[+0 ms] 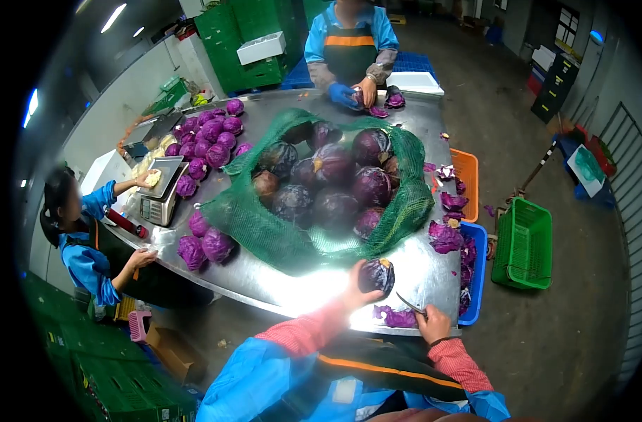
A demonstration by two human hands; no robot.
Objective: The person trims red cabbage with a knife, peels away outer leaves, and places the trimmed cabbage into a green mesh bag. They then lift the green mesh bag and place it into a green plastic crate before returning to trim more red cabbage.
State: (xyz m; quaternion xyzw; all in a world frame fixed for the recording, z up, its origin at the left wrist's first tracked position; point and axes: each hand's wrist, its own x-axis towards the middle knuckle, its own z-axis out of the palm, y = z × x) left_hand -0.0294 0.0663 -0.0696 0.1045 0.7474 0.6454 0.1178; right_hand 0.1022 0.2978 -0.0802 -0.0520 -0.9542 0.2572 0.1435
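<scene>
My left hand (358,290) grips a dark red cabbage (377,276) from its left side, near the table's front edge. The pale stem end of this cabbage faces up and right. In my right hand (434,325) is a knife (409,304), its thin curved blade pointing up and left toward the cabbage, apart from it. Loose purple leaves (395,316) lie on the metal just below the cabbage. Beyond my hands, a green mesh bag (264,243) spreads over the table with several untrimmed red cabbages (335,207) in its opening.
Trimmed cabbages (212,130) pile on the steel table (264,281) at left, beside a scale (159,200). One co-worker (89,239) stands left, another (352,56) opposite. Blue (481,281) and orange crates (468,165) stand at the right edge; a green crate (523,243) is on the floor.
</scene>
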